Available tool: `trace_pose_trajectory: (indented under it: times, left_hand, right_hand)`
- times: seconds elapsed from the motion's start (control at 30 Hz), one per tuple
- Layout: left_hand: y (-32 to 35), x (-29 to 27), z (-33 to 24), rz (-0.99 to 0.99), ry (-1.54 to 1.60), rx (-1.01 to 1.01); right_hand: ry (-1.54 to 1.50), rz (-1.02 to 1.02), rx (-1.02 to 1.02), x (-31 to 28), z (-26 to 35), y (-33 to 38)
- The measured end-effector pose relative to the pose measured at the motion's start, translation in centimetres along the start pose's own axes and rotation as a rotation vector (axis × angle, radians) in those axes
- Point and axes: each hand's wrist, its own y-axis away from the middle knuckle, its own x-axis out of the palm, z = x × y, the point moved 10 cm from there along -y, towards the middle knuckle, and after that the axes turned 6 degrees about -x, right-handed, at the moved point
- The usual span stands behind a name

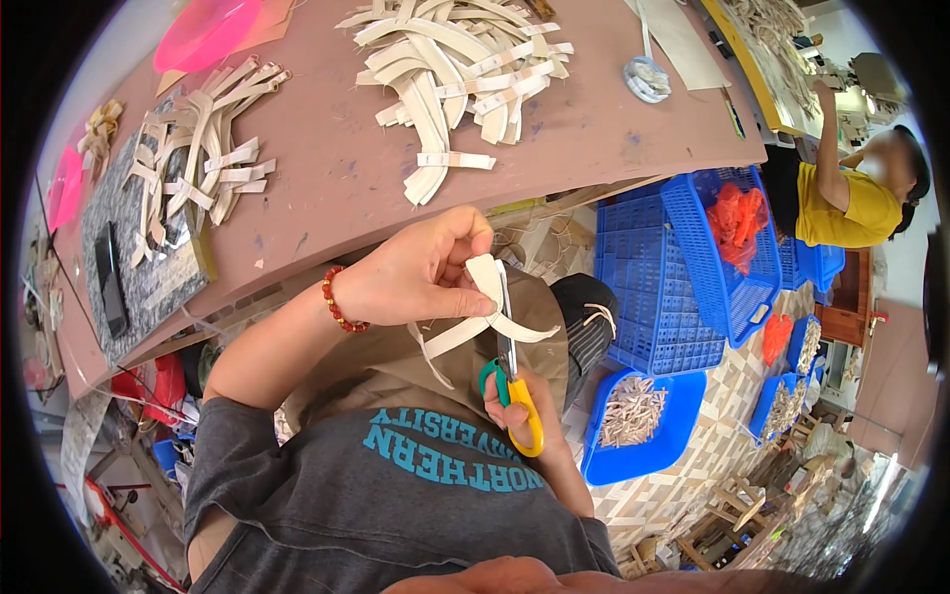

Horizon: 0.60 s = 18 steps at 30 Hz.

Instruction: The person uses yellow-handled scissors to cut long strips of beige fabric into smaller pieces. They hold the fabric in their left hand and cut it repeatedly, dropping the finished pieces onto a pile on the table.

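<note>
My left hand (pixel 421 272), with a red bead bracelet at the wrist, pinches a cream fabric strip (pixel 483 277) between thumb and fingers above my lap. Two loose ends of the strip hang below the fingers, one to the left and one to the right. In my right hand (pixel 544 401) is a pair of scissors (pixel 522 401) with yellow and green handles. Its blades point up past the strip and lie against its right edge; whether they are parted there I cannot make out.
On the brown table (pixel 327 178) lie a large heap of cream strips (pixel 445 74) and a smaller heap (pixel 203 148) beside a black phone (pixel 111 282). Blue crates (pixel 653 257) and a blue tub (pixel 683 421) of small pieces stand right. A person in yellow (pixel 836 203) works beyond.
</note>
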Motion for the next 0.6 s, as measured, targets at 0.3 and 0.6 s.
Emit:
trace_pose_trajectory:
  times: [0.3,0.6]
  left_hand:
    - [-0.1,0.9,0.4,0.094,-0.081,-0.063]
    - [-0.2,0.9,0.8,0.103,-0.054,-0.057]
  right_hand:
    - [-0.034,0.029,-0.019,0.9,1.5,-0.7]
    - [0.011,-0.048,-0.091,-0.2,0.7,-0.4]
